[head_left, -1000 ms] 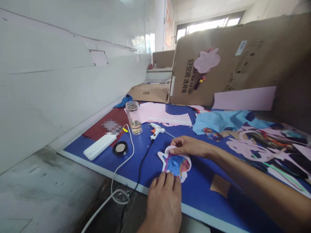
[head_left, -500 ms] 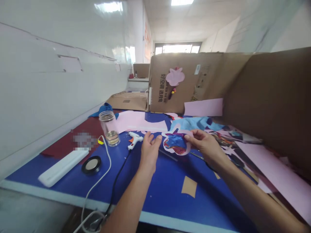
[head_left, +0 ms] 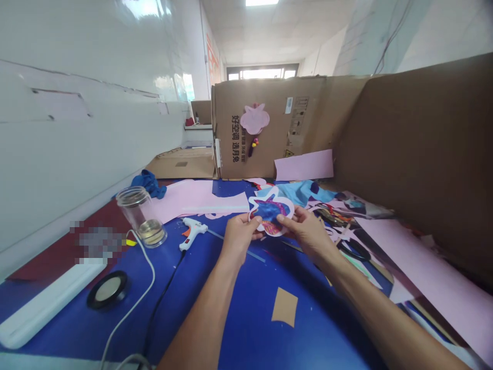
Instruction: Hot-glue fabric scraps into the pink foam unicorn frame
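Far to the left of the fingers, a white block (head_left: pixel 46 303) and a black round disc (head_left: pixel 107 289) are lying on the blue desk (head_left: pixel 239 329). A glass jar (head_left: pixel 141 218) and a white glue gun (head_left: pixel 191 229) are sitting nearer, just left of the left hand (head_left: pixel 239 237). That hand is pinching the left edge of a white-bordered cut-out (head_left: pixel 270 211) with a blue and red picture, its fingers closed narrow on the paper. The right hand (head_left: pixel 306 236) is pinching the right edge the same way, so the cut-out is hanging between the two sets of fingers, lifted clear of the desk. I judge the piece is being held up and looked over. Any further handling is calling for a light, even pinch, since the sheet looks thin and easy to crease. Beyond the right fingers, coloured paper scraps (head_left: pixel 346 216) are spreading out. A second ago the cut-out was lying flat on the desk under both hands. Half a second ago only the right hand was holding it up, with the left hand open beside it.
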A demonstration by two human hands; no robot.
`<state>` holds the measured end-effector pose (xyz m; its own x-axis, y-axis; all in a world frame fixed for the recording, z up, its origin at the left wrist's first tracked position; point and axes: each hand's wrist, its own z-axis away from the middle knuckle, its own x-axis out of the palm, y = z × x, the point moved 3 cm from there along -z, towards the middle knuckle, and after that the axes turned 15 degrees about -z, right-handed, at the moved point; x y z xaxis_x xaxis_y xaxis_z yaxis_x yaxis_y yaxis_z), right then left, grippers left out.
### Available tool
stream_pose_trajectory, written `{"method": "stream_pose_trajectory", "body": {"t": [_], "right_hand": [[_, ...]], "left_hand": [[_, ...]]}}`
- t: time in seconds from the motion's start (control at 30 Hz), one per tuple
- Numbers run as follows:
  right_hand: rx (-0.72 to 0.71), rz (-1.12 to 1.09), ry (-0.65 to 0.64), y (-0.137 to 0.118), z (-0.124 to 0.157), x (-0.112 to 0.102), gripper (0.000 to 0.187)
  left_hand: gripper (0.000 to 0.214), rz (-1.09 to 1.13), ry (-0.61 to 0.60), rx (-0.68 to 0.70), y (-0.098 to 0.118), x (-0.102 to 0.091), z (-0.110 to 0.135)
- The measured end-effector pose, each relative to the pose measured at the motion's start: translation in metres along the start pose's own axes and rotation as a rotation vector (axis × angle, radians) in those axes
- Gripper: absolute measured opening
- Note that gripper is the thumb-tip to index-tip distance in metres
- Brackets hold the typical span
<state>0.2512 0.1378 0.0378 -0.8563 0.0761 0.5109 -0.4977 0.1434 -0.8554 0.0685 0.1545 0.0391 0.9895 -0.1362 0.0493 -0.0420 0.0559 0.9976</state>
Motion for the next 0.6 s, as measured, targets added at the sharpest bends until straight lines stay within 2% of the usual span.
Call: {"method": "stream_pose_trajectory", "body": {"t": [0.2,0.47,0.6], "right_hand": [[0.033,-0.035,-0.032,0.013,0.004,-0.001,0.061],[0.054,-0.053,-0.033,0.015,0.007,0.0,0.064],[0.024,-0.056,0.023,0.012,0.004,-0.003,0.067]], "left_hand": [[0.043,-0.01,0.009,-0.004,-0.011,-0.003,-0.002],[0.044,-0.069,0.007,0.008,-0.008,-0.003,0.002],[0.04,-0.099,0.0,0.01,-0.008,-0.001,0.003]]}}
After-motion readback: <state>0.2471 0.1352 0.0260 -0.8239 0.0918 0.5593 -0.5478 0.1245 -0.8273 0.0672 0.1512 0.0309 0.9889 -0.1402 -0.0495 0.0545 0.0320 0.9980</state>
